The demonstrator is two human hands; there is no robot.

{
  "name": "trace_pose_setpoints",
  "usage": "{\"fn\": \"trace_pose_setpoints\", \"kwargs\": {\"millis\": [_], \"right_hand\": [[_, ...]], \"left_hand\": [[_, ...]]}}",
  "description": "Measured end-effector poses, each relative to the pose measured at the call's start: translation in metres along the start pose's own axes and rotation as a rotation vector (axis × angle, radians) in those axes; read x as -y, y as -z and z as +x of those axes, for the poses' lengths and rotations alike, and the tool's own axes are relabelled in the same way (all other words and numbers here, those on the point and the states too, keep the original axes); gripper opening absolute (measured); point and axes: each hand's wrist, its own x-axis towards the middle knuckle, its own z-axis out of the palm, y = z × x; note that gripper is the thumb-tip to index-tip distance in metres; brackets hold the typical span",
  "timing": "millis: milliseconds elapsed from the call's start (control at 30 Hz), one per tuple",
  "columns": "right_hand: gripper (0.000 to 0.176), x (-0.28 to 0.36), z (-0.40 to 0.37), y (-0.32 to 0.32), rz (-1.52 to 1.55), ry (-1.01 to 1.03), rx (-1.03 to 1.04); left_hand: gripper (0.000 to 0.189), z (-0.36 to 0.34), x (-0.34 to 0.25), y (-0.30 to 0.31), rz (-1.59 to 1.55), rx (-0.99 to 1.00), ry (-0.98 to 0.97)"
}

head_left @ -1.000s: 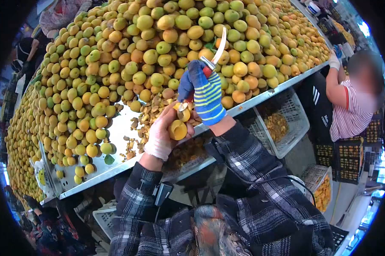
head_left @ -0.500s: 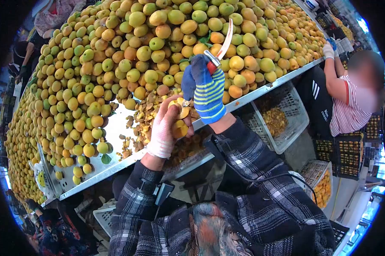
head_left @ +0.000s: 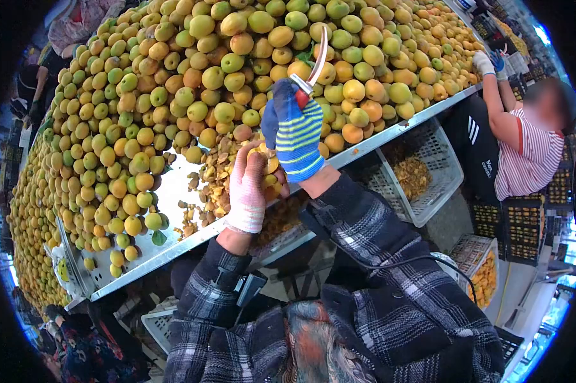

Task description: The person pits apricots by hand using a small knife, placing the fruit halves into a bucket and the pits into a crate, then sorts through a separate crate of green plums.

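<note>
My left hand (head_left: pixel 246 198), in a pale pink-white glove, is closed around a cut apricot (head_left: pixel 272 165) with its yellow flesh showing. My right hand (head_left: pixel 297 137), in a blue glove with yellow-green stripes, grips a knife (head_left: pixel 320 56) with a red handle. The curved blade points up and away from the fruit. My two hands are close together above the table edge, and the right fist partly hides the apricot. Beside my left hand lie pits and fruit scraps (head_left: pixel 214 185). Whole apricots (head_left: pixel 198 76) are heaped beyond both hands.
The table's metal edge (head_left: pixel 192 242) runs diagonally below my hands. A grey crate (head_left: pixel 452 159) under it contains yellow fruit pieces. Another crate (head_left: pixel 486 252) with orange fruit stands lower right. At right, a person in a striped shirt (head_left: pixel 530 156) works at the table.
My right hand has moved slightly left and down with the knife, closer to my left hand, hiding more of the apricot. The left fingers have shifted a little around the fruit.
</note>
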Motion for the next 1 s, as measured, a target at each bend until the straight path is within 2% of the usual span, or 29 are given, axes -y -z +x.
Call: {"fn": "trace_pose_setpoints", "kwargs": {"millis": [100,133,167,233,267,367,467,533,567,600,667,767,833,867,933,967,1000], "right_hand": [[0.048,-0.005,0.008,0.002,0.435,-0.314,-0.005],[0.050,-0.003,0.008,0.002,0.467,-0.410,0.001],[0.050,-0.004,0.008,0.001,0.468,-0.409,0.001],[0.054,-0.010,0.009,-0.003,0.545,-0.498,-0.108],[0.056,-0.012,0.010,-0.003,0.543,-0.537,-0.100],[0.056,-0.018,0.013,-0.001,0.594,-0.531,-0.014],[0.053,-0.018,0.016,0.000,0.676,-0.549,0.111],[0.052,-0.007,0.017,0.001,0.648,-0.537,0.131],[0.051,-0.002,0.016,0.003,0.620,-0.528,0.147],[0.046,-0.002,0.019,0.008,0.607,-0.531,0.206],[0.040,0.007,0.019,0.009,0.318,-0.507,0.168],[0.032,0.004,0.026,0.022,0.056,-0.486,0.227],[0.035,-0.004,0.025,0.021,-0.265,-0.275,0.212],[0.040,-0.011,0.026,0.023,-0.522,-0.140,0.198],[0.040,-0.016,0.025,0.022,-0.602,-0.073,0.222],[0.040,-0.015,0.025,0.019,-0.680,-0.003,0.242],[0.040,-0.012,0.021,0.021,-0.788,0.002,0.247]], "left_hand": [[0.038,0.002,0.002,0.005,0.033,0.002,-0.021],[0.038,0.003,0.001,0.006,0.037,0.039,-0.018],[0.038,0.002,0.001,0.006,0.038,0.040,-0.019],[0.039,0.002,0.000,0.004,0.005,-0.032,-0.050],[0.039,0.002,0.002,0.003,0.005,-0.034,-0.056],[0.044,0.001,0.005,0.005,-0.057,-0.092,-0.030],[0.045,0.001,0.001,0.010,-0.140,-0.017,0.014],[0.044,0.003,0.000,0.019,-0.389,0.063,0.239],[0.044,0.004,-0.001,0.024,-0.392,0.062,0.234],[0.042,0.004,-0.001,0.029,-0.543,0.082,0.287],[0.038,0.003,0.000,0.035,-0.778,0.119,0.345],[0.034,-0.003,-0.004,0.037,-0.821,0.030,0.429],[0.031,-0.009,-0.004,0.036,-0.650,0.089,0.387],[0.031,-0.012,-0.005,0.034,-0.574,0.129,0.415],[0.031,-0.025,-0.007,0.024,-0.392,0.177,0.491],[0.031,-0.029,-0.006,0.023,-0.302,0.343,0.545],[0.031,-0.036,-0.003,0.020,-0.230,0.389,0.618]]}}
